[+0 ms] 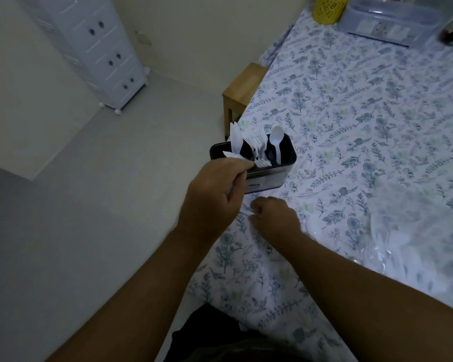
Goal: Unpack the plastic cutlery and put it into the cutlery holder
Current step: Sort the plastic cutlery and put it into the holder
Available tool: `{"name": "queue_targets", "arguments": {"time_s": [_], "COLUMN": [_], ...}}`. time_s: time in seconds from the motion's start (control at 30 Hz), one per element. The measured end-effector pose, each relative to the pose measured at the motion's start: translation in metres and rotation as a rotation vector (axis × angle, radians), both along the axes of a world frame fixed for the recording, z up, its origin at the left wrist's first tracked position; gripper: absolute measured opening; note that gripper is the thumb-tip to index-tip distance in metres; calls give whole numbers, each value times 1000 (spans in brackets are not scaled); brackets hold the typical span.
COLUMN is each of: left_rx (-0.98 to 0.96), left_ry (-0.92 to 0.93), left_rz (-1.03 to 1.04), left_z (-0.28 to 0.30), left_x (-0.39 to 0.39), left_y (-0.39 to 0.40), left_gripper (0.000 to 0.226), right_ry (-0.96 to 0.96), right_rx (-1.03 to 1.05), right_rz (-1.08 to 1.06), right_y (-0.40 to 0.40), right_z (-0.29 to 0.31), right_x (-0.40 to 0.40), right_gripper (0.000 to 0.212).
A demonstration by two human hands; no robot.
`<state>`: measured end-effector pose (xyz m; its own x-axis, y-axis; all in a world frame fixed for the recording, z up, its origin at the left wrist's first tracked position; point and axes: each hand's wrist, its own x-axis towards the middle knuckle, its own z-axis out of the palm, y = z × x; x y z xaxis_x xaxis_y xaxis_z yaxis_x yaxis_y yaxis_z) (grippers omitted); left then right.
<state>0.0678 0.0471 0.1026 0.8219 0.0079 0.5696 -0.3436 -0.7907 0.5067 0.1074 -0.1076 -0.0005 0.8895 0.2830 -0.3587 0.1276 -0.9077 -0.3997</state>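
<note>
Cutlery holder [270, 176] at tablecloth [377, 126] edge, knives [235, 138], forks [256, 145], spoon [276, 142] upright inside. Left hand [215, 189] pinching white fork [259, 162] at holder rim. Right hand [275, 215] curled on cloth, contents unclear. Clear plastic bag [416, 244] right.

No text, label or number is legible anywhere.

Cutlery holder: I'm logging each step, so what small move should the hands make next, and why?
Probably lower the left hand a little and let go, so the white cutlery it grips drops into the black cutlery holder. Its tips already reach over the near rim, beside the forks and spoon standing inside. The right hand rests curled on the tablecloth.
</note>
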Motion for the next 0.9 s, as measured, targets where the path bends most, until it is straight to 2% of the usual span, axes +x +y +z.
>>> {"name": "queue_targets", "arguments": {"time_s": [0.1, 0.23, 0.33, 0.47, 0.6, 0.7, 0.77, 0.9], "left_rx": [-35, -119, -155, -185, -189, -189, -182, -156], "left_ry": [15, 248, 403, 527, 730, 910, 933, 880], "left_rz": [45, 39, -2, -83, -120, -62, -35, -14], "left_z": [-12, -53, -79, -95, -107, -120, -123, -118], "left_x": [-18, -48, -59, -56, -50, -46, -43, -36], "left_y": [4, -4, -21, -59, -101, -124, -135, -143], "left_gripper": [13, 15, 15, 13, 18, 30, 32, 10], "right_ry": [40, 169, 202, 194, 165, 241, 275, 270], "right_rx": [-19, 125, 271, 380, 370, 394, 416, 467], "right_rz": [-32, -74, -204, -401, -567, -740, -791, -763], "right_y": [3, -4, -26, -68, -115, -145, -156, -163], "right_z": [-6, -1, 7, 18, 23, 25, 27, 29], "right_x": [-2, -12, -33, -60, -74, -82, -89, -101], "right_gripper": [25, 22, 9, 4, 19, 18, 14, 21]}}
